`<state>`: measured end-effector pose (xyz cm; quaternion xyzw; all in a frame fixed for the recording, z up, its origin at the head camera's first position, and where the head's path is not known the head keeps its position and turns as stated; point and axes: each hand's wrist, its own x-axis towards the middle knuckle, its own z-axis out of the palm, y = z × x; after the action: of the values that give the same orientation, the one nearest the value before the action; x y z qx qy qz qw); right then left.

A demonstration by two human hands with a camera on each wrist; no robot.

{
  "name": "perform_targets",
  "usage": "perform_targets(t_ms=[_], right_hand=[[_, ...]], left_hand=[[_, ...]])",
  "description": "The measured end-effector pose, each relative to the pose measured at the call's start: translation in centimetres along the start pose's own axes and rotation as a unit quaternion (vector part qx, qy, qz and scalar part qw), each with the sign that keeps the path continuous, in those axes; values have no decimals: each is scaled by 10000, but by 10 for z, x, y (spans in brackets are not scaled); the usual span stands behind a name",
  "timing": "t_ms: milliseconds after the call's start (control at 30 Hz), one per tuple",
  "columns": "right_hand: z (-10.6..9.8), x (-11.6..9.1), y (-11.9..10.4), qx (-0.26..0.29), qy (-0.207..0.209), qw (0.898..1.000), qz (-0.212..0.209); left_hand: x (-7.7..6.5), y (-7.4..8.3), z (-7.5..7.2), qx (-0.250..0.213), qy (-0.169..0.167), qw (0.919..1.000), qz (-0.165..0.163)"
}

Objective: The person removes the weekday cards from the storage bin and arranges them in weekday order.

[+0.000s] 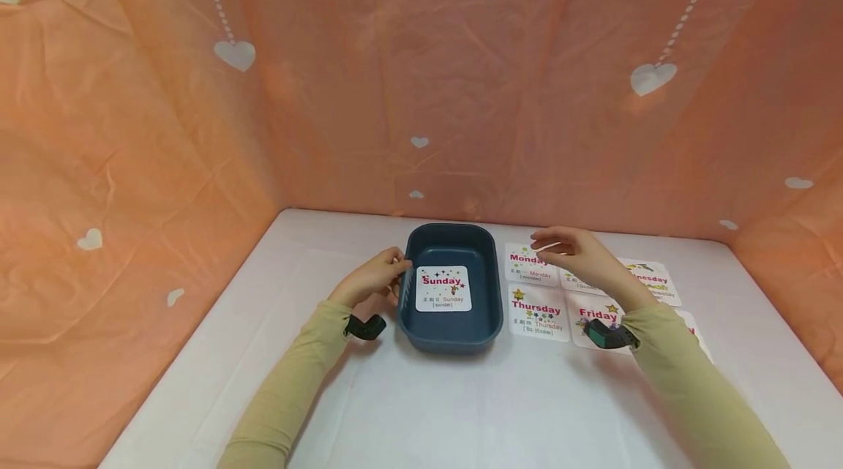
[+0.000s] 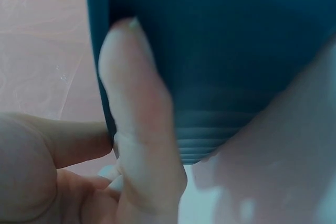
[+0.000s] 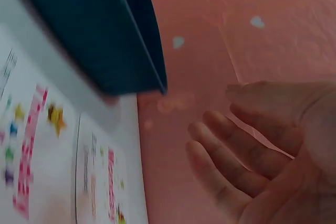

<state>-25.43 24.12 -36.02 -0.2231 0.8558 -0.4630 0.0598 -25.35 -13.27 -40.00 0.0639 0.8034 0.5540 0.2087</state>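
Note:
A dark blue rectangular tub (image 1: 484, 334) stands on the table, and a white "Sunday" card (image 1: 443, 289) lies in it. My left hand (image 1: 375, 275) grips the tub's left wall; in the left wrist view the thumb (image 2: 139, 108) lies along that wall. Over the "Monday" card (image 1: 530, 273) hovers my right hand (image 1: 576, 253), its fingers loosely bent and nothing between them. The "Thursday" card (image 1: 538, 320) lies below "Monday". Partly hidden by the right hand and arm are the "Friday" card (image 1: 596, 308) and the "Wednesday" card (image 1: 658, 281).
One more card (image 1: 579, 282) lies between "Monday" and "Wednesday", mostly covered by the hand. At the far right another card (image 1: 694, 330) shows beyond the sleeve. The white-covered table (image 1: 461, 410) meets an orange curtain with white hearts (image 1: 461, 88) at its back edge.

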Motion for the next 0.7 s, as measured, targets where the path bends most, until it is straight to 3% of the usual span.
perform_targets(t_ms=[300, 500, 700], right_hand=[[38, 29, -18, 390, -364, 9981, -322], [61, 48, -28, 407, -813, 9950, -409], [76, 62, -38, 313, -1146, 9919, -440]], left_hand=[[-1, -1, 0, -6, -57, 10000, 42], [-5, 0, -1, -54, 11, 10000, -56], [-7, 0, -3, -134, -45, 9999, 50]])
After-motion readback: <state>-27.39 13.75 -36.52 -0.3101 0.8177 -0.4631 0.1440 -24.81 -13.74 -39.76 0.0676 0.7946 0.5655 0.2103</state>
